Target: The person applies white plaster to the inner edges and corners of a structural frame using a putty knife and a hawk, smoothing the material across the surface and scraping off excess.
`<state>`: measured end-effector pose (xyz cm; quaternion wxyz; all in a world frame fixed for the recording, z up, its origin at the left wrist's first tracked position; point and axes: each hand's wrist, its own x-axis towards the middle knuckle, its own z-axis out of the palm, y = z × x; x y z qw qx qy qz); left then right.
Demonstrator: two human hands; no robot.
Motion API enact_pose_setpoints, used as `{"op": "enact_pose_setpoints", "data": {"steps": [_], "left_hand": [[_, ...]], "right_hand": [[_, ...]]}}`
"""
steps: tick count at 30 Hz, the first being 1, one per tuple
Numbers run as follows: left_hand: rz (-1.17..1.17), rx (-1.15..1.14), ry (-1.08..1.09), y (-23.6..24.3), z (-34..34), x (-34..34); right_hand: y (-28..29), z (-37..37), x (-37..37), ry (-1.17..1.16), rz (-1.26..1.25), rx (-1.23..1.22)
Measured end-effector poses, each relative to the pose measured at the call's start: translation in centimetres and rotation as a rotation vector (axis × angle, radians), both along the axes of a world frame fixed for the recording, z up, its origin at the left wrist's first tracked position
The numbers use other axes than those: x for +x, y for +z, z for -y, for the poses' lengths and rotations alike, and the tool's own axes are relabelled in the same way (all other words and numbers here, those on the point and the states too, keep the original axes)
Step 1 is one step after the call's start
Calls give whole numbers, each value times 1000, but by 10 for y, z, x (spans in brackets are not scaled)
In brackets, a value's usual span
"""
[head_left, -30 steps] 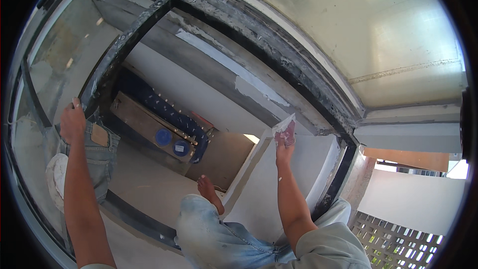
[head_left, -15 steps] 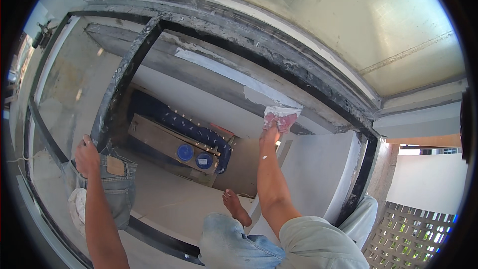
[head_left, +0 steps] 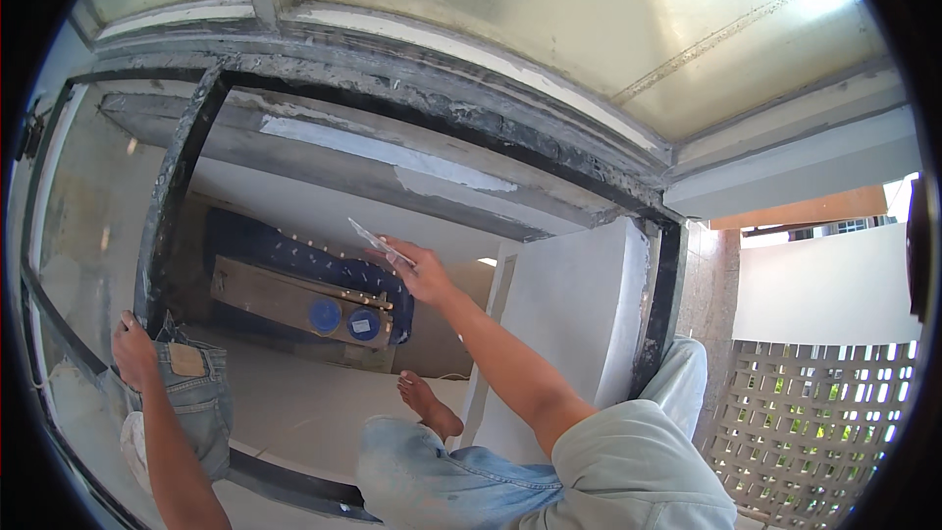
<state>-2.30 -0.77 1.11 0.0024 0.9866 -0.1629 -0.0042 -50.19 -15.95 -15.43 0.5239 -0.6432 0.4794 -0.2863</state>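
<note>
One pale grey-green sleeve (head_left: 643, 466) and one faded blue denim trouser leg (head_left: 456, 476) are nearest. Of the two bare hands, the right hand (head_left: 417, 273) holds one thin, flat, whitish blade tool (head_left: 377, 238) pinched between its fingers, tilted and seen almost edge-on, apart from the wall. The left hand (head_left: 135, 351) has its fingers curled at the edge of a dark, paint-spotted metal bar (head_left: 177, 182), just beside one pair of grey-blue jeans with a tan patch (head_left: 194, 400); how tightly they close is hidden. The left forearm partly covers the jeans and one crumpled white cloth (head_left: 134, 447).

One bare foot (head_left: 430, 406) shows beyond the knee. To its right stands one smooth white block (head_left: 559, 309). Deeper in the opening, one long brown wooden board (head_left: 265, 294) carries two round blue lids (head_left: 325, 314) side by side, the right one bearing a pale label. One dark blue cloth with white specks (head_left: 257, 238) lies along it, partly behind the right hand.

Past the hands, one pale filler strip (head_left: 383, 152) marks the grey ledge (head_left: 324, 169). Beyond the dark frame are two frosted window panes (head_left: 549, 29); far right, one white panel (head_left: 824, 280) above one perforated block screen (head_left: 814, 412).
</note>
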Motion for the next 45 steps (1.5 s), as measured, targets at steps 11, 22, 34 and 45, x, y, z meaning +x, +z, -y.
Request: {"op": "enact_pose_setpoints", "data": {"steps": [11, 22, 34, 45], "left_hand": [[17, 0, -9, -5, -4, 13], [16, 52, 4, -15, -1, 17], [15, 29, 7, -13, -11, 23], [11, -11, 5, 3, -5, 16]], "right_hand": [[48, -7, -265, -144, -867, -388], [-21, 55, -256, -203, -1307, -458], [32, 116, -271, 159, -1083, -271], [56, 87, -266, 459, -919, -46]]}}
